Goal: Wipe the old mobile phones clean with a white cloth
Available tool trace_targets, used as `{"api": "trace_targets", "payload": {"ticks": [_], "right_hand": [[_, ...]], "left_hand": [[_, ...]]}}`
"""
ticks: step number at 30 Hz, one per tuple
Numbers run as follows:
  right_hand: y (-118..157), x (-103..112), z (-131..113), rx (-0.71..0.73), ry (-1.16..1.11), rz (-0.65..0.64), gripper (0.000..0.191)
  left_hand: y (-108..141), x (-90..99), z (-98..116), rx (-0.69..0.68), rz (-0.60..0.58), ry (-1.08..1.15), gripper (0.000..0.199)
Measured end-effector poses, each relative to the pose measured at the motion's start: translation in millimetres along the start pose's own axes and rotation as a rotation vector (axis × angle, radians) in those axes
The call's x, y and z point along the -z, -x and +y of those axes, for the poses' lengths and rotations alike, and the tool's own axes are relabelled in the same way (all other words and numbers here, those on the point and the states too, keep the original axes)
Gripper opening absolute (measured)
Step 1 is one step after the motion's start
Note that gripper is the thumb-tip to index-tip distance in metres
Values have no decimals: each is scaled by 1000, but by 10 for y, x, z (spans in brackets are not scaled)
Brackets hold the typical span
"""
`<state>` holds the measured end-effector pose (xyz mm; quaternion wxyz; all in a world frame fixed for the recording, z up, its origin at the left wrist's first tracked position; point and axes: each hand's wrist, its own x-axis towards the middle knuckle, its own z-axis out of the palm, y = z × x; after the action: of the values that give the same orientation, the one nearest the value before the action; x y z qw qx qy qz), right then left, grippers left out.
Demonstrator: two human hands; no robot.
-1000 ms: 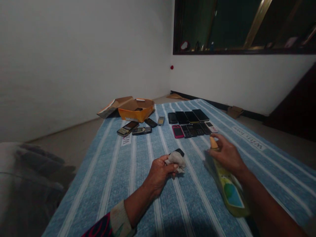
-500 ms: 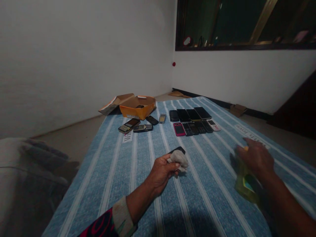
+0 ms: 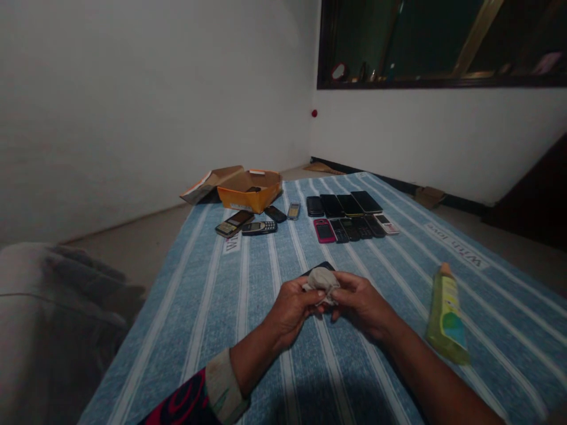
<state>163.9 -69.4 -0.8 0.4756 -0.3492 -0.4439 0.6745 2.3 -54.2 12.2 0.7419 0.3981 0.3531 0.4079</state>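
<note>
My left hand is closed around a dark phone, and its thumb presses a crumpled pale cloth against it. Most of the phone is hidden behind the cloth and fingers. From the other side, my right hand pinches the same cloth between thumb and fingers. Both hands meet just above the striped cover at its middle. Right of my right arm, a bottle of yellow-green liquid with an orange cap lies on the cover.
Two rows of phones, including a pink phone, lie beyond my hands. Several more, among them a keypad phone, lie near an open orange box. A blue striped cover spreads beneath everything. Grey fabric is at left.
My right hand has let go of the bottle at the right and come left to grip the cloth. My left hand stays nearly in place with the phone and cloth.
</note>
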Motion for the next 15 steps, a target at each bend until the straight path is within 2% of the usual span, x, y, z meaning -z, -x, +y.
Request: {"api": "trace_targets", "payload": {"ticks": [4,7,11,13,15], "right_hand": [[-25,-58,5,11,18,126,27],[-59,-106,-20,41,6,201,26],[-134,-78,-129,89,13,245,22],[-180,-7,-199,142,110,290,19],[-228,82,-246,231,328,408,16]], "left_hand": [[-13,-28,8,-48,14,-165,23],[-55,-68,39,-92,94,-284,22],[-132,-47,109,-198,189,-399,36],[-160,38,148,-250,224,-544,44],[-175,163,177,-262,251,-662,46]]}}
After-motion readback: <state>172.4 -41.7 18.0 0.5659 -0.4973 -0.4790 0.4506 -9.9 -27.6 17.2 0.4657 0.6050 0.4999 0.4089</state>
